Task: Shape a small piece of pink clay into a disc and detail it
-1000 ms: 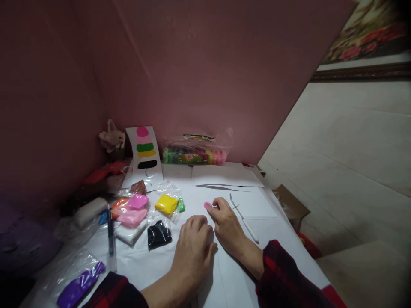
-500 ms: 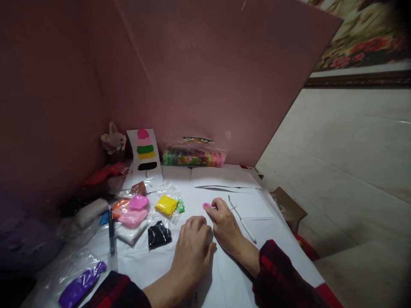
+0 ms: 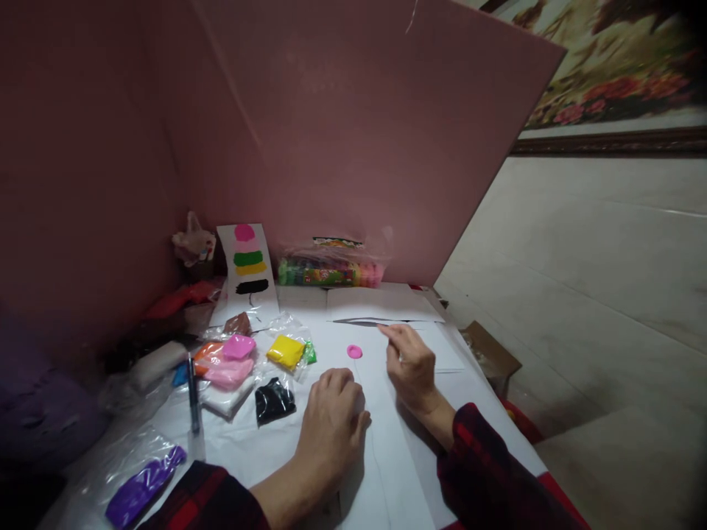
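Note:
A small, flattened piece of bright pink clay [image 3: 354,352] lies on the white paper [image 3: 381,442], at the top of a thin drawn line. My left hand [image 3: 334,412] rests palm down on the sheet below it, its fingers lightly bent and nothing visible in them. Raised to the right of the clay, my right hand [image 3: 409,361] has thumb and index finger drawn together in a pinch. Whatever those fingertips hold, if anything, is too small to make out. The white-handled tool seen earlier is hidden now, and the right hand covers its former place.
Bags of yellow clay [image 3: 286,352], black clay [image 3: 275,401] and purple clay [image 3: 144,487] lie on the left, near a dark pen [image 3: 193,394]. A card with painted colours [image 3: 265,298] leans at the back beside a bagged pack of colourful clay [image 3: 331,274].
My right hand has left the pink clay and moved right and up, over the place of the white-handled tool. My left hand has stayed put.

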{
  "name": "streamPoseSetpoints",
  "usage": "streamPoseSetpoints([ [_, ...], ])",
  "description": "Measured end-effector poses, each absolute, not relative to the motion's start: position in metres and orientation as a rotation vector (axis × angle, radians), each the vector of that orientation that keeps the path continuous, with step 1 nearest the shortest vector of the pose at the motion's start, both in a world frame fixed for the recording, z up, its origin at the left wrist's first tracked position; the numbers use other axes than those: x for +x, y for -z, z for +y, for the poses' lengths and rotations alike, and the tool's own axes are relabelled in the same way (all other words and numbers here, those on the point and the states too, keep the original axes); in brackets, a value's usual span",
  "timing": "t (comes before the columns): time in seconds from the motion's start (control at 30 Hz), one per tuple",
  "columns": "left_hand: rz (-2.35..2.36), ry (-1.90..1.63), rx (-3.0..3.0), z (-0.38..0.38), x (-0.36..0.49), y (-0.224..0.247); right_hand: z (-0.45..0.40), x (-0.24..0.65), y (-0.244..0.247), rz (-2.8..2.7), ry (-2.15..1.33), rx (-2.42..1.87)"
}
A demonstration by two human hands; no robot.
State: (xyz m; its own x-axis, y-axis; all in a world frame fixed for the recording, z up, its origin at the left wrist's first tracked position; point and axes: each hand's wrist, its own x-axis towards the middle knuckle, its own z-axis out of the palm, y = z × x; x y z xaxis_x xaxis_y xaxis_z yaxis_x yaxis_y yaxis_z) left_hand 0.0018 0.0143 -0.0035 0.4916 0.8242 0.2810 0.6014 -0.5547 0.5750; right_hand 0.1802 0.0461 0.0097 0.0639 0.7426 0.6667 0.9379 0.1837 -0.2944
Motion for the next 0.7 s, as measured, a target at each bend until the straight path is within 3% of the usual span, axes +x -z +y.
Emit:
streamPoseSetpoints([
  [0.23, 1.183, -0.781, 2.354, 0.016, 0.002, 0.005, 0.047, 0.233, -0.036, -1.636, 0.180, -1.927],
  [0.7, 1.186, -0.769, 2.356, 0.015, 0.001, 0.002, 0.042, 0.222, -0.017, -1.748, 0.006, -2.037],
])
